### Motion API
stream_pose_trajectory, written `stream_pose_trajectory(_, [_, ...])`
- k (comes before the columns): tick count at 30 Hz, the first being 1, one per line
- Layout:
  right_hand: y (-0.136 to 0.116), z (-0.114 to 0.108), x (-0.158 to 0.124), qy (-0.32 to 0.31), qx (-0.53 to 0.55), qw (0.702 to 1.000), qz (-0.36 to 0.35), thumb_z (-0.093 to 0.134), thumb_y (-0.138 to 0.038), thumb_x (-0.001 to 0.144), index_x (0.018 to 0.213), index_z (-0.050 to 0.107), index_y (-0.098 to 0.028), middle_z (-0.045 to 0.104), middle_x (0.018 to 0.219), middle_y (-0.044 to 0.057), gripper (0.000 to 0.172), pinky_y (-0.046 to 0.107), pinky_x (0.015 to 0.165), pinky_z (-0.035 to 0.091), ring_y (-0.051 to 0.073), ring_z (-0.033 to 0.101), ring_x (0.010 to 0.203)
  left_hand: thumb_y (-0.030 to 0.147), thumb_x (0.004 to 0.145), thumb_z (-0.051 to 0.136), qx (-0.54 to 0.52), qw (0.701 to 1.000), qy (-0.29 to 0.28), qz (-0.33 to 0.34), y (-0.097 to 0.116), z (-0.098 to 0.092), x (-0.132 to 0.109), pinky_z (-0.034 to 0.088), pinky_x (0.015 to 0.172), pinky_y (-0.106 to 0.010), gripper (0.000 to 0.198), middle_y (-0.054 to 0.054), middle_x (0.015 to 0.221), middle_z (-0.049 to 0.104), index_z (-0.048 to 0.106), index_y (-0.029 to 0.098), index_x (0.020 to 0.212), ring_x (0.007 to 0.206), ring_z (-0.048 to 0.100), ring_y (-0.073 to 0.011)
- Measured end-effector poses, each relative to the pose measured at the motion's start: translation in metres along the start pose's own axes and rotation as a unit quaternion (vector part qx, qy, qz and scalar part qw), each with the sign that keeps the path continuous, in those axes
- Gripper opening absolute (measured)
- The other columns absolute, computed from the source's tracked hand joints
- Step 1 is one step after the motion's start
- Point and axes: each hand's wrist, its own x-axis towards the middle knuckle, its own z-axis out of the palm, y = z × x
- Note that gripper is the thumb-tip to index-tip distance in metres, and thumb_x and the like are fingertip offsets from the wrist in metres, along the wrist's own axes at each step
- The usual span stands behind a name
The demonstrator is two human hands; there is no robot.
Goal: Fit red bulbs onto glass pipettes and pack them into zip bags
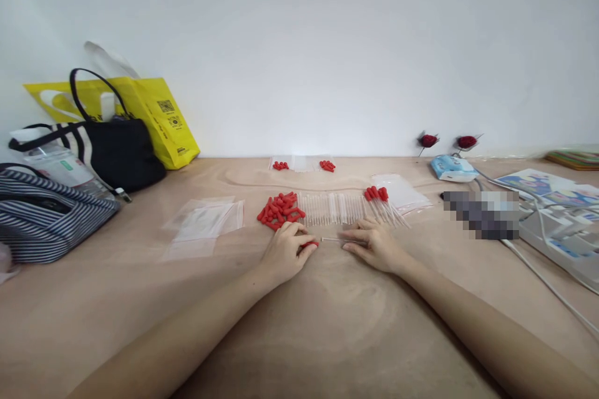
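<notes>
My left hand is closed on a small red cap, its end showing past the fingertips. My right hand pinches a thin clear tube that points left, its tip close to the red cap; whether they touch I cannot tell. Behind my left hand lies a heap of red caps. A row of thin clear tubes lies side by side beyond both hands. To its right, several tubes with red caps on their ends lie in a bunch behind my right hand.
Clear plastic bags lie at left, another bag at right. Two small groups of red pieces rest by the wall. A yellow bag, black bag and striped pouch stand left. Cables run at right.
</notes>
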Motion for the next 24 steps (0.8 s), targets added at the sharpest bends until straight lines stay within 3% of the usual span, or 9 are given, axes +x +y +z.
stream_pose_trajectory(6, [-0.008,0.020,0.001,0.080,0.019,0.996,0.046,0.051,-0.030,0.082,0.076,0.067,-0.023,0.061,0.082,0.005,0.018,0.032,0.067,0.035,0.018,0.050,0.078,0.023,0.083,0.049,0.020,1.000,0.007,0.015,0.006,-0.004,-0.001,0.039,0.076,-0.035,0.014,-0.005,0.090,0.060,0.062,0.019,0.081,0.089,0.050,-0.0191])
stream_pose_trajectory(11, [-0.023,0.018,0.001,0.129,-0.038,0.989,0.070,0.046,-0.026,0.084,0.074,0.062,-0.020,0.063,0.081,0.006,0.020,0.034,0.072,0.031,0.019,0.049,0.080,0.023,0.086,0.044,0.023,1.000,-0.008,0.015,0.006,-0.006,-0.001,0.034,0.077,-0.035,0.013,0.000,0.082,0.064,0.056,0.019,0.084,0.081,0.053,-0.0167])
stream_pose_trajectory(17, [-0.035,0.011,-0.001,0.131,-0.033,0.989,0.064,0.044,-0.025,0.085,0.075,0.059,-0.019,0.064,0.070,0.001,0.019,0.036,0.080,0.024,0.015,0.050,0.072,0.024,0.087,0.042,0.026,0.999,0.016,0.025,0.005,-0.004,-0.001,0.032,0.079,-0.034,0.014,0.000,0.083,0.066,0.055,0.019,0.087,0.077,0.056,-0.0150])
stream_pose_trajectory(24, [-0.041,0.011,-0.003,0.097,-0.039,0.994,0.015,0.044,-0.024,0.085,0.084,0.061,-0.020,0.064,0.071,0.002,0.018,0.035,0.076,0.025,0.016,0.048,0.073,0.024,0.086,0.043,0.016,0.999,0.030,0.025,0.003,-0.002,-0.001,0.033,0.078,-0.034,0.015,-0.001,0.083,0.066,0.057,0.019,0.089,0.078,0.056,-0.0157])
